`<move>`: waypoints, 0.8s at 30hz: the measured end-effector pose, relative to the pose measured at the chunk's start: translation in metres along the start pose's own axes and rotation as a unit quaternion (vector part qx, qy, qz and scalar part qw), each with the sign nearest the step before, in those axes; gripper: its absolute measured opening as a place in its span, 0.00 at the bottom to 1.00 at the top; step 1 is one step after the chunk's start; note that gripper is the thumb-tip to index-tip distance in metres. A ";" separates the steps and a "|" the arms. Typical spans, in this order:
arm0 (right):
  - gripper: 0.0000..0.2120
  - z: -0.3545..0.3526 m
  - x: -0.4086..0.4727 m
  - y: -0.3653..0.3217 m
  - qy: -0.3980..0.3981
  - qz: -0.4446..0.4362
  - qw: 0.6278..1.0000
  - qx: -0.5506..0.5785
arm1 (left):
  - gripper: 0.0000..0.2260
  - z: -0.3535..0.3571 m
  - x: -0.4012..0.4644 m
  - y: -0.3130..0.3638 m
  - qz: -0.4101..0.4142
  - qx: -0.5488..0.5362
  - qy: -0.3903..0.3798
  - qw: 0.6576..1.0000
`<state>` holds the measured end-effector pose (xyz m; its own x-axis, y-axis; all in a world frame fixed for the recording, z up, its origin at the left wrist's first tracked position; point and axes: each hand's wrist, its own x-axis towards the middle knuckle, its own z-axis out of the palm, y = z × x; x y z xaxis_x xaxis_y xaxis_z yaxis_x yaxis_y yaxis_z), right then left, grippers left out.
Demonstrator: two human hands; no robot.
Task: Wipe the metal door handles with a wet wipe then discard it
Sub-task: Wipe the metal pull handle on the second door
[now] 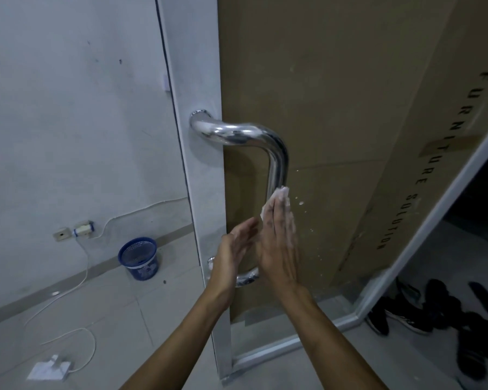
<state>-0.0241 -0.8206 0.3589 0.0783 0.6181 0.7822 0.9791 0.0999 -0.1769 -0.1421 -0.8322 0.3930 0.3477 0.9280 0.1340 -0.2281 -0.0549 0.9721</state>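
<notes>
A shiny metal door handle (pixel 276 153) bends out from the grey door frame (pixel 200 175) and runs down in front of a cardboard-covered door. My right hand (pixel 279 237) presses a white wet wipe (pixel 276 197) against the handle's vertical bar with straight fingers. Just to its left, my left hand (pixel 234 249) has its fingers straight beside the bar, palm facing right. The hands hide the bar's lower part; its bottom bend (pixel 247 278) shows between the wrists.
A blue mesh waste basket (pixel 140 257) stands on the floor by the left wall. White cables and a power strip (pixel 50 370) lie on the tiles at lower left. Dark shoes (pixel 440 319) lie at lower right beyond the door.
</notes>
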 end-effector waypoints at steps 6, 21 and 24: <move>0.38 0.007 -0.037 0.024 -0.034 -0.076 0.993 -0.081 | 0.20 0.005 0.006 0.005 0.002 -0.002 -0.010 1.000; 0.28 -0.085 0.095 0.042 0.018 -0.333 0.884 -0.326 | 0.22 0.005 0.022 0.008 -0.021 -0.035 -0.014 0.999; 0.26 -0.095 0.093 0.036 -0.039 -0.377 0.847 -0.374 | 0.22 0.003 0.026 0.007 -0.031 -0.049 -0.017 0.998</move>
<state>0.0359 -0.8336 0.4821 -0.6055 0.6514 0.4572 0.5931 -0.0138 0.8050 -0.1318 -0.8099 0.4042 0.3940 0.9154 0.0827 -0.2923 0.0395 0.9555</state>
